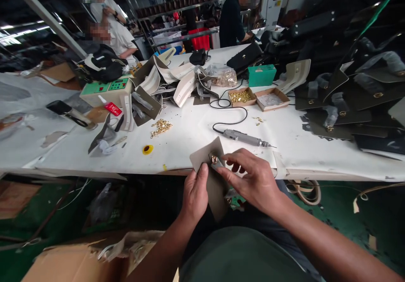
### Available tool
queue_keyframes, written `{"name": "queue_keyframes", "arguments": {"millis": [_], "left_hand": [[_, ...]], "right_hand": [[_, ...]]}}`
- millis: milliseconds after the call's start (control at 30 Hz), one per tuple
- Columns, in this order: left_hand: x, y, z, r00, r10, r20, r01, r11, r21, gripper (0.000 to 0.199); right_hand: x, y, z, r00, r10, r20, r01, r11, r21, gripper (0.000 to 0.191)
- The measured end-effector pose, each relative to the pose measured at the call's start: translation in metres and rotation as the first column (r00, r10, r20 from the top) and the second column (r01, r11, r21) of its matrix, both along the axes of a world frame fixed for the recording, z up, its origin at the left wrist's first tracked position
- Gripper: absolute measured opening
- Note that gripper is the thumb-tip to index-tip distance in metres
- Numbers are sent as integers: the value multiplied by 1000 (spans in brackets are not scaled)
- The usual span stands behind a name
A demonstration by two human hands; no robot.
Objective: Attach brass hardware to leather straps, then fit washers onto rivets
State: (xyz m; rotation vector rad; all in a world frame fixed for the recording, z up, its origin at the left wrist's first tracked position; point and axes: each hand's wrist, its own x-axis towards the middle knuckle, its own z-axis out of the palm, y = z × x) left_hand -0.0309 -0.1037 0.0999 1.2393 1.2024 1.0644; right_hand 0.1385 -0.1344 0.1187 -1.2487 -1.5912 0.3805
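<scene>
Plainly, the left hand [196, 193] points away from the body, thumb flat on a grey-brown panel [200, 155], its grip clamped on that panel's left side; the right hand [253, 178] angles in from the right, fingers bent, thumb at the panel's gold clasp [214, 159], though I cannot tell whether its grip has closed on anything; the panel is held tilted over the worktop's [180, 151] near edge, its clasp just beyond the left thumb, partly screened by the right fingers; an electric screwdriver [242, 137] lies beyond the right hand; gold pieces [161, 127] and a yellow ring [147, 149] lie farther left.
</scene>
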Motion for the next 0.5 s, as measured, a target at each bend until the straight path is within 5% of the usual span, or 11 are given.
{"name": "queue_keyframes", "arguments": {"millis": [133, 300, 500], "left_hand": [[8, -10, 3, 991, -70, -117, 75, 997, 35, 44], [12, -6, 2, 983, -72, -166, 84, 994, 66, 43], [9, 11, 4, 993, -101, 59, 105, 992, -65, 43]], "right_hand": [[4, 16, -12, 999, -34, -14, 33, 995, -91, 20], [12, 21, -22, 999, 38, -17, -37, 998, 45, 10], [23, 35, -20, 976, 216, -34, -212, 973, 96, 14]]}}
